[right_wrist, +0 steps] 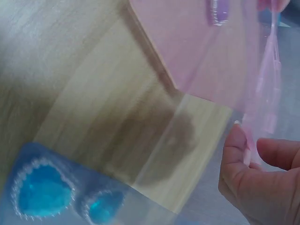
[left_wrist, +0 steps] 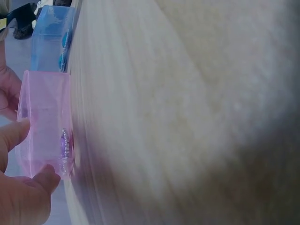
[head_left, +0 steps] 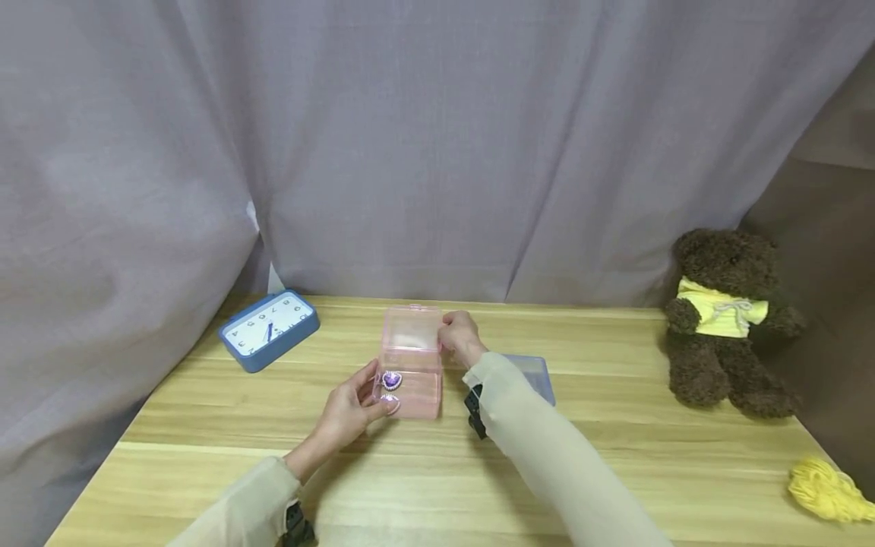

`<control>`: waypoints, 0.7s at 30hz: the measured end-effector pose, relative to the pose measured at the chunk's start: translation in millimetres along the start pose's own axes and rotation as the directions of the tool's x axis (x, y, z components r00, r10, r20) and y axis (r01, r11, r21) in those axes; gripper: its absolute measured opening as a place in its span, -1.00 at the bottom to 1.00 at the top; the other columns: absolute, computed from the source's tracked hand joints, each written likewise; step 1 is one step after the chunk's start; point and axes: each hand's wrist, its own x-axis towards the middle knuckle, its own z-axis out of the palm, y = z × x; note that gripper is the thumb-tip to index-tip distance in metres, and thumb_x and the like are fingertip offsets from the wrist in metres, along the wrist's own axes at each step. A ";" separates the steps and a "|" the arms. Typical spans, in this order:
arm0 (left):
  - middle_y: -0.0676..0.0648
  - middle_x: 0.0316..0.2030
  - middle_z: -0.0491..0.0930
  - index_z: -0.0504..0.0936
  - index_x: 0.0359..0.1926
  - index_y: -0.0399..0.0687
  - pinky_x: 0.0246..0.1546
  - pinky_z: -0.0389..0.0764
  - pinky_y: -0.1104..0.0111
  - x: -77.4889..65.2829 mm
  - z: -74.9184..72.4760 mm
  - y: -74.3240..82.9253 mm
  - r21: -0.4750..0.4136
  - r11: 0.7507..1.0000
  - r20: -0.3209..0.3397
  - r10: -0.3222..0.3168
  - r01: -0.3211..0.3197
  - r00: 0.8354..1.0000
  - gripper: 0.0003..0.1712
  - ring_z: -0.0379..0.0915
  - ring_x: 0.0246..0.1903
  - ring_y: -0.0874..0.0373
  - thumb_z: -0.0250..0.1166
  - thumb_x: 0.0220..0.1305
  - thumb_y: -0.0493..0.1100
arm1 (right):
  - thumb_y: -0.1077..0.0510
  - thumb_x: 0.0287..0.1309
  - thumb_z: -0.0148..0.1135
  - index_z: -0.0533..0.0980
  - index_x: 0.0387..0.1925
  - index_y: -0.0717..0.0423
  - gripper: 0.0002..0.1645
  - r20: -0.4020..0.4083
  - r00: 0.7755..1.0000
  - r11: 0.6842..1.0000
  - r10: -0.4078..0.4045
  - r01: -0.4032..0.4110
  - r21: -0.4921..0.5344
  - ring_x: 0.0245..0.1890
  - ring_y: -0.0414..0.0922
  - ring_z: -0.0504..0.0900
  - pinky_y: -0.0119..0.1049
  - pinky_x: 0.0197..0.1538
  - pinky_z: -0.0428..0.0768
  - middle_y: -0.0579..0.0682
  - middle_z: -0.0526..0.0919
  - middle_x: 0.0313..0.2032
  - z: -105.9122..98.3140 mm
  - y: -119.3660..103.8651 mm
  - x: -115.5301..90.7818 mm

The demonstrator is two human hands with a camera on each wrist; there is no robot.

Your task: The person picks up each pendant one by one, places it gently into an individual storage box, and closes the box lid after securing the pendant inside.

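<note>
A clear pink plastic box [head_left: 418, 399] stands on the table with its hinged lid [head_left: 413, 328] raised at the back. Inside lie two purple heart-shaped gems with pearly rims, one of them a purple gem [head_left: 391, 380] at the left wall. My left hand [head_left: 345, 410] grips the box's left side, thumb at the front corner. My right hand [head_left: 461, 336] pinches the right edge of the lid between thumb and fingers, as the right wrist view shows. To the right, partly behind my right forearm, sits a clear blue box [head_left: 536, 374] holding blue heart gems [right_wrist: 43, 190].
A blue clock [head_left: 270, 330] lies at the back left. On the right a brown teddy bear [head_left: 728, 327] in a yellow top sits against the curtain, and a bundle of yellow yarn [head_left: 829, 490] rests near the table's right edge. A grey curtain [head_left: 424, 152] hangs behind the table.
</note>
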 end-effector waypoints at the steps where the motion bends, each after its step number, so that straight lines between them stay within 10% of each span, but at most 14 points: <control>1: -0.41 0.19 0.36 0.17 0.34 -0.40 0.10 0.53 0.27 -0.3 0.1 0.0 0.010 1.000 -0.003 0.006 -0.006 1.000 -0.11 0.40 0.14 -0.21 0.39 0.00 -0.39 | 0.51 -0.02 -0.04 0.40 0.15 0.36 -0.40 -0.006 1.000 1.000 -0.015 0.015 -0.002 -0.50 -0.17 0.39 -0.57 -0.68 0.29 0.27 0.57 -0.03 -1.2 -0.7 -1.0; 8: -0.40 0.13 0.43 0.20 0.31 -0.43 0.05 0.57 0.27 -3.5 1.2 -1.3 0.042 0.999 -0.030 0.033 -0.031 0.999 -0.13 0.46 0.08 -0.20 0.41 -0.01 -0.39 | 0.35 0.27 -0.09 0.39 0.09 0.42 -0.62 0.038 0.989 0.978 -0.145 0.137 0.159 -0.48 -0.19 0.42 -0.53 -0.51 0.44 0.16 0.51 -0.38 -9.5 -5.0 -23.2; 15: -0.38 0.21 0.35 0.19 0.31 -0.43 0.07 0.55 0.28 -5.2 2.2 -3.8 0.044 0.999 -0.048 0.020 -0.018 0.999 -0.13 0.45 0.09 -0.21 0.39 -0.02 -0.40 | -0.01 0.46 -0.29 0.35 0.19 0.34 -0.43 0.101 0.964 0.958 -0.245 0.224 0.179 0.20 0.21 0.37 0.08 0.23 0.46 0.30 0.41 0.19 -18.6 11.7 -69.3; 21: -0.42 0.11 0.45 0.21 0.31 -0.43 0.04 0.59 0.27 -6.5 4.1 -1.4 0.010 0.999 -0.052 0.041 -0.041 0.998 -0.17 0.47 0.07 -0.22 0.38 0.01 -0.41 | 0.08 0.40 -0.10 0.31 0.21 0.43 -0.46 0.072 0.936 0.928 -0.345 0.329 0.178 0.14 0.18 0.43 0.06 0.28 0.39 0.31 0.47 0.12 -5.9 38.4 -95.8</control>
